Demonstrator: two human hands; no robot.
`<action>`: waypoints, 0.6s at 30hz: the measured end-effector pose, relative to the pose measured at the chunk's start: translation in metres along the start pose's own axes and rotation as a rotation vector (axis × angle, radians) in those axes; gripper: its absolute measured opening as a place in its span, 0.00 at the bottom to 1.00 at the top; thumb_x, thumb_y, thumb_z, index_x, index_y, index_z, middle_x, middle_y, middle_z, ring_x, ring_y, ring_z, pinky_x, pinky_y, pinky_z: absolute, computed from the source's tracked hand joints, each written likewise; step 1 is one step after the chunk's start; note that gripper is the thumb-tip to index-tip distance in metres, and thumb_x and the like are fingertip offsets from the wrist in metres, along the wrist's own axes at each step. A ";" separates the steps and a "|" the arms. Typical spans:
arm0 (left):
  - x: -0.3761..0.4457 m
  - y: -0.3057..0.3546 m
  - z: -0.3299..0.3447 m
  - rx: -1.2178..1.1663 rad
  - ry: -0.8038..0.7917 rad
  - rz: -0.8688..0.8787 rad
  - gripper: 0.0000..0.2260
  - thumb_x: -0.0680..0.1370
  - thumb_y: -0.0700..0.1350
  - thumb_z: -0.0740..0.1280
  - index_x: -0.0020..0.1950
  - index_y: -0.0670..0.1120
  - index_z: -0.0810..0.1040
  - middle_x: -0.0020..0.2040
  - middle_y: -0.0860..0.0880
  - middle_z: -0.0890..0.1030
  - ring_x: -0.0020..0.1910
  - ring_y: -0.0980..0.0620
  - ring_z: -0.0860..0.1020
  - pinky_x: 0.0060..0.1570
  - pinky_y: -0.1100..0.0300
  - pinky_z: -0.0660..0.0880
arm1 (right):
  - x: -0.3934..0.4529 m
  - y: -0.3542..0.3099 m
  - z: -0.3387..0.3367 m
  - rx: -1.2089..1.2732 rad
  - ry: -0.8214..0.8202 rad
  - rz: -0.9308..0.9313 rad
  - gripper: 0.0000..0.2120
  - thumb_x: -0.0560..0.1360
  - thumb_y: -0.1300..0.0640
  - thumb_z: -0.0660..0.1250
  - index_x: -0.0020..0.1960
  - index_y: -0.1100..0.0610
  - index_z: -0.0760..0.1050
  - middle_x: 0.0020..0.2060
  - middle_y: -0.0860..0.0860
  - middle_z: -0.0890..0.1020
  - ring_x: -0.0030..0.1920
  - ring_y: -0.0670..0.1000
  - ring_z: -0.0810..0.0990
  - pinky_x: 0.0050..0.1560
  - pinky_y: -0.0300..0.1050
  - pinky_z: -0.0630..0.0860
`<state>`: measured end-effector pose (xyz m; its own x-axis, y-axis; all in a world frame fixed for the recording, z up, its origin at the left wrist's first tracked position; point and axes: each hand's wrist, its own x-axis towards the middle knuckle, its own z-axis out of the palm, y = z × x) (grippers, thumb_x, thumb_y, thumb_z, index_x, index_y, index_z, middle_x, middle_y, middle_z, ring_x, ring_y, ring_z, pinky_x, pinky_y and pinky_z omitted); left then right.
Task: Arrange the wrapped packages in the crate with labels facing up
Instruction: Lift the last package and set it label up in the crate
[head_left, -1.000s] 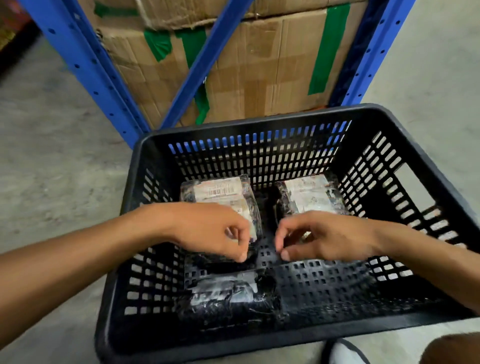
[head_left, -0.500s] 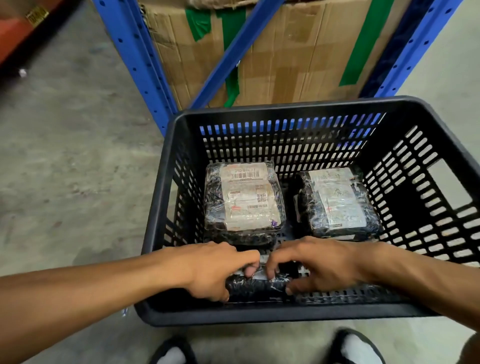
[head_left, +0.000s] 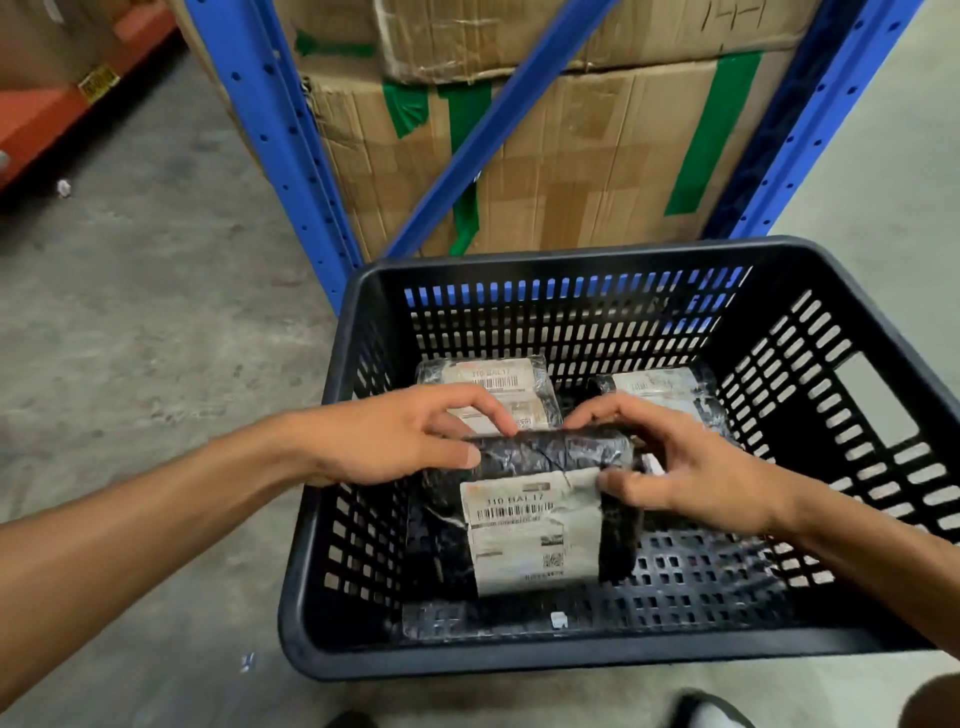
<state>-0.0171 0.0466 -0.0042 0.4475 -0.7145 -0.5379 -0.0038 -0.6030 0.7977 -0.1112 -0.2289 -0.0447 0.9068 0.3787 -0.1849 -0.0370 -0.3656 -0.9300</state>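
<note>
A black slotted plastic crate (head_left: 571, 657) stands on the concrete floor. Two black wrapped packages lie at its far end with white labels up: one at the left (head_left: 498, 382), one at the right (head_left: 660, 387), both partly hidden by my hands. A third black wrapped package (head_left: 535, 525) is raised and tilted at the near left of the crate, its white barcode label facing me. My left hand (head_left: 400, 436) grips its top left edge. My right hand (head_left: 675, 462) grips its top right edge.
A blue steel rack (head_left: 291, 150) with a diagonal brace stands just behind the crate, holding cardboard boxes (head_left: 582, 156) with green tape. An orange rack beam (head_left: 57, 109) runs at the far left. My shoe tips (head_left: 711, 712) show below the crate.
Both hands took hold of the near package, which lay label-down by the near wall, and turned it so its label now faces me. The camera view moved closer and tilted.
</note>
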 end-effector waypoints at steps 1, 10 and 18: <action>0.000 0.002 -0.005 -0.056 0.040 0.032 0.12 0.82 0.41 0.65 0.60 0.56 0.78 0.61 0.48 0.84 0.62 0.50 0.81 0.67 0.51 0.71 | 0.002 -0.002 -0.002 0.056 0.068 -0.027 0.16 0.76 0.59 0.70 0.62 0.48 0.75 0.55 0.47 0.80 0.55 0.52 0.81 0.55 0.53 0.81; 0.029 0.008 -0.001 -0.654 0.531 0.366 0.17 0.73 0.50 0.72 0.62 0.57 0.80 0.62 0.46 0.83 0.64 0.46 0.79 0.67 0.45 0.73 | 0.037 -0.035 -0.013 0.518 0.526 -0.122 0.09 0.81 0.57 0.60 0.57 0.50 0.78 0.41 0.48 0.83 0.39 0.46 0.81 0.38 0.40 0.81; 0.049 0.018 0.027 -0.428 0.756 0.341 0.30 0.81 0.46 0.69 0.76 0.69 0.62 0.73 0.68 0.63 0.74 0.64 0.59 0.74 0.55 0.58 | 0.049 -0.039 -0.021 0.449 0.644 0.046 0.12 0.82 0.53 0.60 0.63 0.47 0.77 0.51 0.51 0.85 0.45 0.47 0.84 0.47 0.45 0.83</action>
<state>-0.0190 -0.0090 -0.0230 0.9467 -0.3173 -0.0552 0.0199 -0.1136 0.9933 -0.0568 -0.2138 -0.0110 0.9600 -0.2460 -0.1336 -0.1221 0.0617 -0.9906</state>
